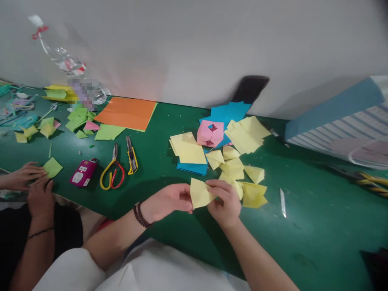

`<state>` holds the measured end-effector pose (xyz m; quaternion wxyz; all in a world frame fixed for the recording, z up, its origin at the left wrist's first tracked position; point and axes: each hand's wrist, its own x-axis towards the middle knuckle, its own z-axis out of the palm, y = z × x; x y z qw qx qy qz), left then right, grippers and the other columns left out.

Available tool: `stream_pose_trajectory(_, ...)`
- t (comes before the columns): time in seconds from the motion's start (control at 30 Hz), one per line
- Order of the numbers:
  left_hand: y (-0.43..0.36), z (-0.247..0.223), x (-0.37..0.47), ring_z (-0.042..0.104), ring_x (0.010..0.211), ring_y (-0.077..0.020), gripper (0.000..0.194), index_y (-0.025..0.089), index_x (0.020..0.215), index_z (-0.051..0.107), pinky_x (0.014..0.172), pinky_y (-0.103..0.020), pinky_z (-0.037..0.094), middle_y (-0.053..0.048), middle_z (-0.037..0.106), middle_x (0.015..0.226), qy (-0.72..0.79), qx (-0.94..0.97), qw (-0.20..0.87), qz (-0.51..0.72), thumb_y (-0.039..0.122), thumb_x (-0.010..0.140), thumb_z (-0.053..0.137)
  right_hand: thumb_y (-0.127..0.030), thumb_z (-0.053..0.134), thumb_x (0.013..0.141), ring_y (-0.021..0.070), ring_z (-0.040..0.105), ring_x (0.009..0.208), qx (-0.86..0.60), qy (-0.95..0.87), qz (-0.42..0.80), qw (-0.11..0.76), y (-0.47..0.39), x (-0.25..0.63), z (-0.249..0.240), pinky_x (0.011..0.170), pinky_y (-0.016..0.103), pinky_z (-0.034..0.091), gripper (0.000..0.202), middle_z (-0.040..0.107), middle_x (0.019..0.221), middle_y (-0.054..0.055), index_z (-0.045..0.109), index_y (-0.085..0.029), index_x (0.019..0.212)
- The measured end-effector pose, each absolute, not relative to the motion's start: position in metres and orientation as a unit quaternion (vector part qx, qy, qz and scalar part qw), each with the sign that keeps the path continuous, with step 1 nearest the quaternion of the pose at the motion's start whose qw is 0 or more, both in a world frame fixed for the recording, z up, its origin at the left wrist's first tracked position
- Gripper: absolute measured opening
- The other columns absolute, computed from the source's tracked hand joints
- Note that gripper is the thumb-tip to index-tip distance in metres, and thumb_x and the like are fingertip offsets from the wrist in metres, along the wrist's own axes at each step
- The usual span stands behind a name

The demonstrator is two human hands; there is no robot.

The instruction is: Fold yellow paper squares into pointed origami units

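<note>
Between my hands is a sheet of yellow paper (198, 193), raised slightly above the green table. My left hand (169, 200), with a dark bead bracelet at the wrist, pinches its left edge. The right edge is gripped by the fingers of my right hand (224, 204). Several folded yellow paper pieces (233, 167) lie just beyond my right hand. A pink folded paper ball (210, 133) with openings sits behind them. Flat yellow sheets (190, 149) rest on blue paper (192, 167) to its left, and more yellow sheets (248, 135) lie to its right.
Scissors (113, 169), a box cutter (131, 155) and a purple box (84, 173) lie left. A loose blade (283, 203) lies right. Orange paper (127, 112), a plastic bottle (65, 58) and a phone (251, 89) are near the wall. Another person's hands (38, 182) hold green paper (53, 167).
</note>
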<state>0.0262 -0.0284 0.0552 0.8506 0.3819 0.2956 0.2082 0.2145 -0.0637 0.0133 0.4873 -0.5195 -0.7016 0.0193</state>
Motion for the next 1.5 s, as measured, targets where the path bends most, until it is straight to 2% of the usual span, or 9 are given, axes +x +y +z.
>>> stream_pose_trajectory(0.27,-0.049,0.045,0.031,0.060,0.077,-0.0168,0.042,0.013,0.087,0.073,0.075,-0.030,0.046,-0.009,0.070,0.084,0.345,0.272,0.835,0.330,0.038,0.057,0.088,-0.013,0.048,0.088,0.0229,0.063,0.112,-0.503,-0.687,0.251,0.461,-0.064,0.215,0.033,0.090,0.044,0.056,0.039,0.063,0.124,0.009,0.052,-0.028,0.123)
stream_pose_trajectory(0.4,-0.053,0.039,0.023,0.062,0.085,-0.0211,0.049,0.014,0.096,0.074,0.084,-0.034,0.045,-0.010,0.072,0.090,0.368,0.302,0.819,0.320,0.041,0.058,0.087,-0.033,0.040,0.096,0.0220,0.067,0.099,-0.474,-0.518,0.503,0.504,-0.084,0.211,0.032,0.080,0.041,0.059,0.039,0.066,0.116,0.009,0.041,-0.031,0.134)
stream_pose_trajectory(0.5,-0.058,0.036,0.024,0.060,0.082,-0.0185,0.043,0.014,0.096,0.074,0.081,-0.032,0.044,-0.009,0.071,0.090,0.374,0.306,0.822,0.300,0.039,0.062,0.084,-0.049,0.059,0.086,0.0244,0.069,0.091,-0.451,-0.446,0.582,0.510,-0.097,0.200,0.026,0.074,0.040,0.060,0.059,0.068,0.106,0.009,0.038,-0.031,0.138)
stream_pose_trajectory(0.57,-0.062,0.034,0.025,0.056,0.077,-0.0155,0.037,0.014,0.092,0.075,0.076,-0.028,0.042,-0.007,0.069,0.087,0.371,0.297,0.829,0.294,0.036,0.063,0.083,-0.048,0.070,0.078,0.0234,0.069,0.083,-0.448,-0.404,0.608,0.516,-0.100,0.192,0.022,0.069,0.039,0.060,0.068,0.068,0.097,0.005,0.039,-0.033,0.136)
stream_pose_trajectory(0.73,-0.068,0.032,0.029,0.048,0.068,-0.0103,0.033,0.013,0.088,0.075,0.062,-0.023,0.035,-0.005,0.065,0.081,0.345,0.236,0.856,0.304,0.033,0.063,0.083,-0.043,0.075,0.075,0.0201,0.068,0.071,-0.431,-0.345,0.642,0.532,-0.098,0.185,0.012,0.061,0.036,0.060,0.051,0.068,0.085,0.000,0.052,-0.034,0.119)
stream_pose_trajectory(0.93,-0.070,0.028,0.029,0.053,0.069,-0.0123,0.034,0.013,0.079,0.075,0.070,-0.026,0.039,-0.005,0.066,0.075,0.369,0.200,0.855,0.303,0.036,0.056,0.087,-0.041,0.075,0.076,0.0187,0.067,0.081,-0.454,-0.433,0.573,0.528,-0.102,0.191,0.008,0.067,0.032,0.059,0.029,0.068,0.091,0.002,0.063,-0.030,0.099)
stream_pose_trajectory(1.17,-0.072,0.020,0.022,0.050,0.070,-0.0119,0.032,0.011,0.079,0.072,0.069,-0.025,0.037,-0.003,0.062,0.075,0.381,0.263,0.848,0.257,0.038,0.065,0.082,-0.022,0.068,0.083,0.0214,0.061,0.111,-0.517,-0.692,0.300,0.406,-0.109,0.210,0.031,0.092,0.039,0.055,0.035,0.056,0.130,0.009,0.063,-0.032,0.116)
stream_pose_trajectory(1.33,-0.070,0.025,0.030,0.044,0.064,-0.0101,0.030,0.011,0.071,0.069,0.062,-0.024,0.034,0.000,0.053,0.065,0.369,0.289,0.861,0.198,0.038,0.067,0.080,-0.018,0.057,0.090,0.0173,0.065,0.101,-0.484,-0.774,0.248,0.323,-0.112,0.219,0.047,0.083,0.032,0.058,0.030,0.065,0.116,0.006,0.064,-0.031,0.117)
stream_pose_trajectory(1.5,-0.071,0.028,0.031,0.047,0.068,-0.0112,0.045,0.015,0.104,0.072,0.066,-0.025,0.038,-0.003,0.057,0.080,0.372,0.343,0.828,0.241,0.051,0.076,0.071,-0.031,0.060,0.089,0.0172,0.068,0.089,-0.627,-0.671,0.162,0.361,-0.124,0.249,0.041,0.078,0.030,0.058,0.022,0.070,0.104,0.005,0.064,-0.026,0.110)
